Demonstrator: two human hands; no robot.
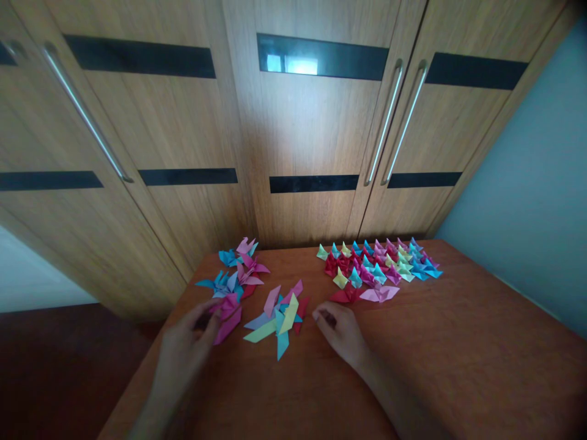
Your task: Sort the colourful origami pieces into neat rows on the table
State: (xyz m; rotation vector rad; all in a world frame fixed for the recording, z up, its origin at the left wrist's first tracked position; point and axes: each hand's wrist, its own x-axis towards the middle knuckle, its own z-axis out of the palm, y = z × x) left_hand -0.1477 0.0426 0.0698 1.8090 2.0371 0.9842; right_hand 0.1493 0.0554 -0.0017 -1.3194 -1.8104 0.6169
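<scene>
My left hand (195, 333) pinches a magenta folded-paper piece (227, 321) at the left of the table. Beyond it lies a loose group of pink and blue origami pieces (224, 281) with pointed flaps. In the middle is a heap of flat folded paper strips (279, 318) in yellow, green, blue, pink, lilac and red. Just right of that heap my right hand (342, 330) rests with curled fingers, its fingertips together. Whether anything is between them cannot be made out.
Rows of small pointed origami pieces (367, 263) in many colours stand at the back right of the brown wooden table (458, 342). A pink one (380, 294) and a red one (347, 295) lie in front. Behind the table rises a wooden wardrobe (312, 134); a pale wall (523, 183) is on the right.
</scene>
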